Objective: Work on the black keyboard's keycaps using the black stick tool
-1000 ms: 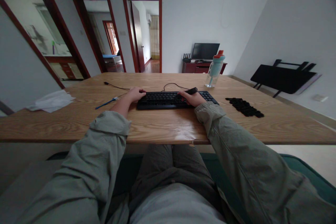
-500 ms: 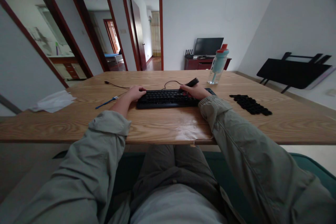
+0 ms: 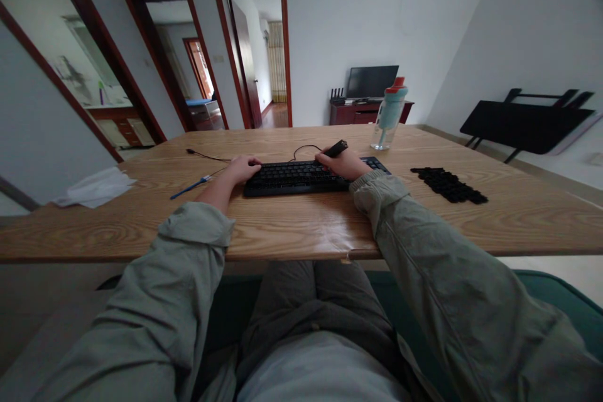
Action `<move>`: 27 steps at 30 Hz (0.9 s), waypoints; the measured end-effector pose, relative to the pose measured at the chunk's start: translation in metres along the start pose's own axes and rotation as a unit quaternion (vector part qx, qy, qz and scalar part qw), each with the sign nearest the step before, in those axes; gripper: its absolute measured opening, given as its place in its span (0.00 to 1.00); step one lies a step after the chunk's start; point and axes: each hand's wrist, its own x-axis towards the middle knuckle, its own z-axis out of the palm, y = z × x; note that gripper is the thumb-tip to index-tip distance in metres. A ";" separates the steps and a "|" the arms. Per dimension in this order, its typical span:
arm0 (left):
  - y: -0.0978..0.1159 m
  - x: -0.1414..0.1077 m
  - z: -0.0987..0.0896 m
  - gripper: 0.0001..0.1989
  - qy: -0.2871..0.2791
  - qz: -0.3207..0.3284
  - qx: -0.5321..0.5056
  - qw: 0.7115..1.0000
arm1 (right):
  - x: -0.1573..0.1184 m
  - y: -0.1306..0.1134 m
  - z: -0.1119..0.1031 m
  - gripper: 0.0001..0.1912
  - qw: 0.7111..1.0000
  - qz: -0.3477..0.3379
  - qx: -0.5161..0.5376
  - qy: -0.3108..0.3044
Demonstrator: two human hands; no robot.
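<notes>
In the head view, the black keyboard [image 3: 292,186] lies flat on the wooden table [image 3: 292,226], directly in front of the seated person. The left hand [image 3: 244,169] rests on its left end, fingers bent; whether it grips the edge I cannot tell. The right hand [image 3: 347,164] is closed around a black handheld tool [image 3: 337,149], tilted over the keys toward the right part of the board; its lower end is hidden by the fingers. The step in hand seems to be working the tool on the keys while the left hand steadies the board. The next move, I judge, calls for a firm grip and a level keyboard. A slim blue tool [image 3: 191,187] lies left of the keyboard; a water bottle [image 3: 387,119] stands upright beyond its right end.
</notes>
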 end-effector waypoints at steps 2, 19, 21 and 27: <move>-0.002 0.001 0.001 0.17 -0.002 0.001 -0.008 1.000 | -0.001 -0.004 0.002 0.14 1.000 0.004 -0.010 0.005; 0.000 -0.002 -0.003 0.17 -0.007 0.025 0.015 1.000 | -0.019 0.005 0.012 0.09 0.998 0.018 0.056 -0.024; 0.000 -0.002 -0.004 0.17 -0.008 0.028 0.020 0.999 | -0.019 0.004 0.014 0.10 0.999 0.010 0.047 -0.010; 0.000 -0.003 -0.003 0.15 0.001 0.022 0.019 1.000 | -0.014 0.014 0.014 0.17 0.997 0.016 0.076 0.019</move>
